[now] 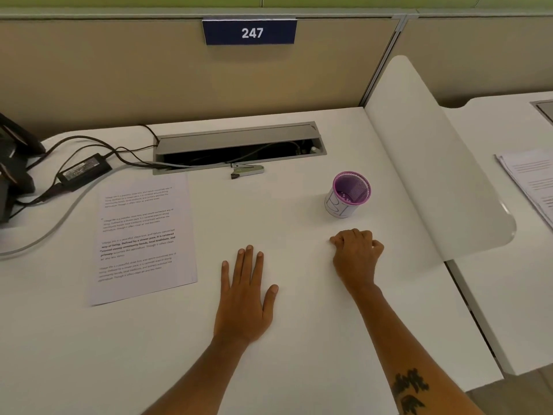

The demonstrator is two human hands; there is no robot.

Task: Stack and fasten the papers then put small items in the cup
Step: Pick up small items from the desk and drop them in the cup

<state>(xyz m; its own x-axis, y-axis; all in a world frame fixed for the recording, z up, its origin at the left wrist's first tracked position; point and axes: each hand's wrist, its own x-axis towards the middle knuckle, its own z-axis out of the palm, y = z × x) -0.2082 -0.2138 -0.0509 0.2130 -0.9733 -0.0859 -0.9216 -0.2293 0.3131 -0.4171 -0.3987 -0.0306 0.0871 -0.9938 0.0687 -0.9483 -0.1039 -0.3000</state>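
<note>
A stack of printed papers (140,238) lies flat on the white desk (269,369) at the left. A small stapler (247,171) rests by the front lip of the cable tray. A purple mesh cup (350,193) wrapped in white paper stands at the right, with small items dimly visible inside. My left hand (247,298) lies flat on the desk, palm down, fingers spread, to the right of the papers. My right hand (357,256) rests just in front of the cup with its fingers curled under; whether it holds anything is hidden.
An open grey cable tray (239,148) is sunk into the desk at the back. A black power adapter (83,172), cables and dark equipment (13,175) crowd the left edge. A white divider panel (434,163) stands on the right, with more papers (529,181) on the neighbouring desk.
</note>
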